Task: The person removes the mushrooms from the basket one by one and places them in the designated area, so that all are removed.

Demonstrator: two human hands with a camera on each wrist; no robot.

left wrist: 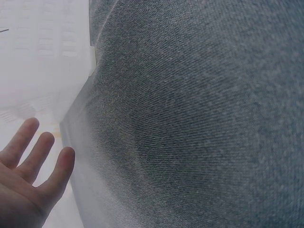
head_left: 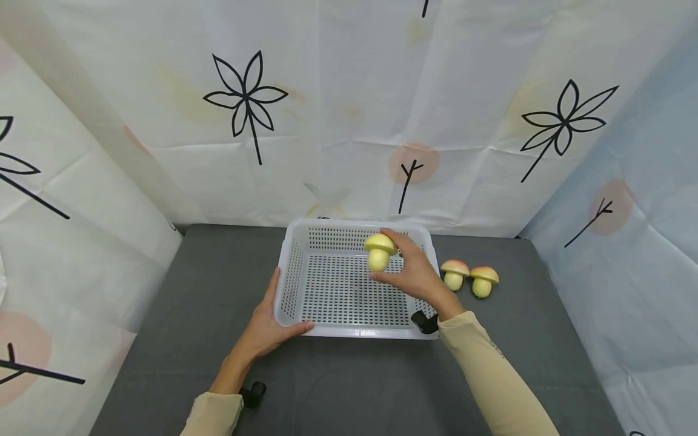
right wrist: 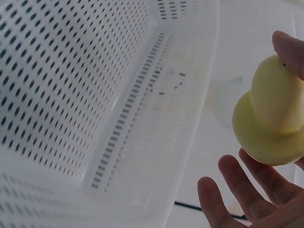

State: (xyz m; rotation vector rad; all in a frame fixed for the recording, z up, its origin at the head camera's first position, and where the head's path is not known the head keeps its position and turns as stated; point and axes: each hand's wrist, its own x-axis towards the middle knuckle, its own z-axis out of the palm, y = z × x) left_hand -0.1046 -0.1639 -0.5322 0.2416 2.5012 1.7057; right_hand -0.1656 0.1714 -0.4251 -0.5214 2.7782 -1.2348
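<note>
A pale yellow toy mushroom is in my right hand, above the right half of a white perforated basket. My thumb is at the base of its stem and a finger is at its cap. The right wrist view shows the mushroom stem-up, with the other fingers spread below the cap. My left hand rests against the basket's near left corner, thumb along the front rim. In the left wrist view, three fingers of that hand are straight and apart.
Two more mushrooms, one with a reddish cap and one with an orange-yellow cap, stand right of the basket. Beneath everything is a dark grey tabletop. White patterned cloth hangs at the back and sides.
</note>
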